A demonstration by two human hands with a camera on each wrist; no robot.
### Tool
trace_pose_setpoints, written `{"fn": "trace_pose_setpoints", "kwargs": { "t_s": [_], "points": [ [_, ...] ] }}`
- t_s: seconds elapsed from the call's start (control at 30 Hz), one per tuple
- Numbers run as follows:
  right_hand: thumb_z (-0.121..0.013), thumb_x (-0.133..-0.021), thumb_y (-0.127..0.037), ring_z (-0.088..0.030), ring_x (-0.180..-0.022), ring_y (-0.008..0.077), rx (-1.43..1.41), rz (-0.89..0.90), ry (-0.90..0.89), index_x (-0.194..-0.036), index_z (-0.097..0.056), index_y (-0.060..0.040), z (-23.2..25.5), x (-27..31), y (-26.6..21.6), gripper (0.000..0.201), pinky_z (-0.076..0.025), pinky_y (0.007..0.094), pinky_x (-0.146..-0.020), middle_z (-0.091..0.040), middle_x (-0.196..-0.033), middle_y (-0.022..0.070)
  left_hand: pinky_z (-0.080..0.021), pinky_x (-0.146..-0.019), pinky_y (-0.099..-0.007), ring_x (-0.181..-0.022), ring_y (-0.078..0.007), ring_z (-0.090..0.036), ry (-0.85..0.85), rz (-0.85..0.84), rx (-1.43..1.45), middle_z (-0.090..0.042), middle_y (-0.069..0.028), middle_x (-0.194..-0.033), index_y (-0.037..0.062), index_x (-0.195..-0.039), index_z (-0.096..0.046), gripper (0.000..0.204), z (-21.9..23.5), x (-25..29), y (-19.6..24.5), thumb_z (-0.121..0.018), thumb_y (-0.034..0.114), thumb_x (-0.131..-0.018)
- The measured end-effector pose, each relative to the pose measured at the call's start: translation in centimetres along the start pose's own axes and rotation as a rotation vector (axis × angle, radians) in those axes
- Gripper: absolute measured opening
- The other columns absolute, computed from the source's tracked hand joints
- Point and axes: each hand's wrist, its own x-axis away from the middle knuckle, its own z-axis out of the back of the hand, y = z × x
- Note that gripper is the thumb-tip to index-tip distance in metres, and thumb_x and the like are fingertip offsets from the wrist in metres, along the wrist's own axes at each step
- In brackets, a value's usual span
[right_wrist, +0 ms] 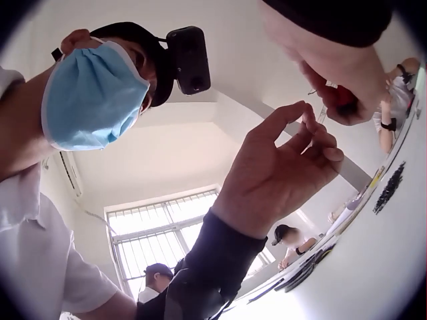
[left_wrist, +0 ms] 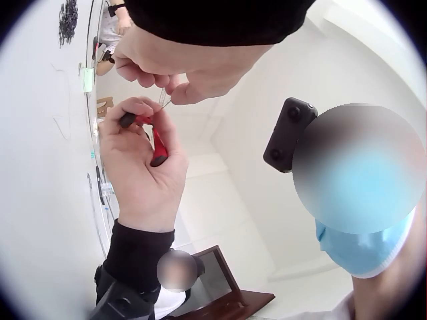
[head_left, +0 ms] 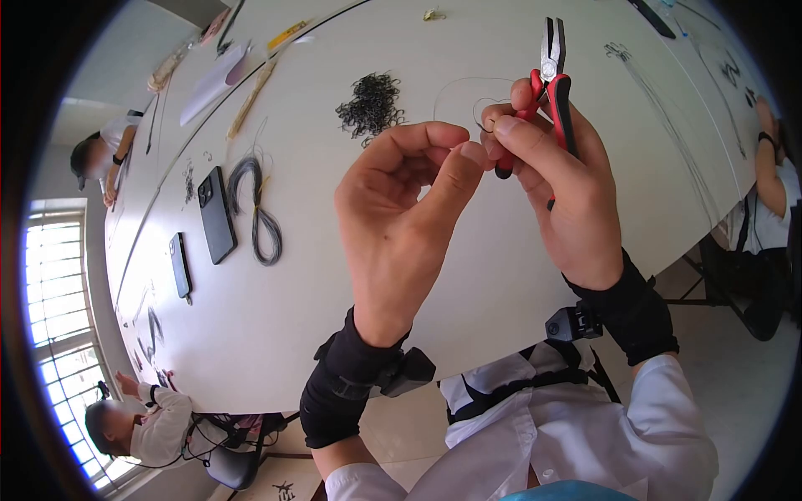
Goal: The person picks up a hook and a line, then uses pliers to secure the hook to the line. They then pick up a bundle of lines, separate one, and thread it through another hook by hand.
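My right hand (head_left: 572,179) grips red-and-black flat-nosed pliers (head_left: 549,67) against the palm, their metal jaws pointing away from me. Its thumb and forefinger also pinch a small dark hook (head_left: 482,127), mostly covered by the fingertips. A fine line (head_left: 455,80) loops out past these fingers over the table. Close by on the left, my left hand (head_left: 401,209) has thumb and forefinger brought together. In the left wrist view, a thin strand (left_wrist: 165,102) runs from the left fingertips to the right hand (left_wrist: 143,167).
A heap of small black hooks (head_left: 370,104) lies beyond my left hand on the white table (head_left: 317,334). Farther left are a coil of dark line (head_left: 266,238) and two phones (head_left: 218,217). Lines with hooks (head_left: 618,52) stretch along the right. Other people sit around the table.
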Motion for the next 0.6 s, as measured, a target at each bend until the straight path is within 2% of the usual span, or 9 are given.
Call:
{"fn": "trace_pose_setpoints", "kwargs": {
  "t_s": [0.1, 0.23, 0.33, 0.43, 0.6],
  "points": [
    [-0.065, -0.095, -0.012, -0.056, -0.077, 0.0097, 0.074, 0.085, 0.012, -0.103, -0.056, -0.0046, -0.28, 0.17, 0.34, 0.014, -0.047, 0.026, -0.073, -0.061, -0.086, 0.0021, -0.049, -0.085, -0.023, -0.087, -0.0082, -0.063, -0.013, 0.005, 0.02, -0.07, -0.0046, -0.095, -0.0031, -0.106, -0.069, 0.018, -0.17, 0.02, 0.06, -0.074, 0.007, -0.093],
    [-0.065, -0.095, -0.011, -0.053, -0.076, 0.0076, 0.164, 0.101, -0.001, -0.102, -0.055, -0.005, -0.14, 0.26, 0.45, 0.013, -0.045, 0.0249, -0.069, -0.059, -0.086, 0.0002, -0.053, -0.081, -0.0237, -0.087, -0.0117, -0.068, 0.0, -0.009, 0.075, -0.073, -0.0096, -0.093, -0.0075, -0.103, -0.067, 0.018, -0.29, -0.08, -0.11, -0.075, 0.006, -0.093],
    [-0.065, -0.095, -0.011, -0.052, -0.077, 0.007, 0.155, 0.098, -0.019, -0.102, -0.055, -0.0055, -0.21, 0.29, 0.38, 0.013, -0.045, 0.0249, -0.069, -0.059, -0.087, -0.0006, -0.054, -0.082, -0.0246, -0.088, -0.0124, -0.067, -0.026, -0.023, 0.096, -0.072, -0.0099, -0.094, -0.008, -0.104, -0.066, 0.018, -0.22, -0.13, -0.2, -0.073, 0.006, -0.095],
    [-0.065, -0.095, -0.011, -0.052, -0.077, 0.0074, 0.156, 0.078, -0.029, -0.101, -0.055, -0.0055, -0.24, 0.27, 0.22, 0.013, -0.045, 0.025, -0.069, -0.059, -0.087, -0.0005, -0.046, -0.077, -0.0235, -0.081, -0.0087, -0.057, -0.016, -0.008, 0.084, -0.067, -0.0028, -0.092, -0.0028, -0.105, -0.068, 0.018, -0.46, -0.07, -0.39, -0.073, 0.011, -0.095],
    [-0.065, -0.095, -0.012, -0.053, -0.077, 0.0083, 0.161, 0.081, -0.032, -0.101, -0.055, -0.0052, -0.18, 0.16, 0.35, 0.013, -0.046, 0.0255, -0.07, -0.058, -0.087, -0.0002, -0.045, -0.077, -0.0248, -0.081, -0.0096, -0.056, -0.032, -0.017, 0.088, -0.066, -0.0025, -0.092, -0.003, -0.104, -0.067, 0.017, -0.42, -0.17, -0.52, -0.072, 0.012, -0.097]
  ]
}}
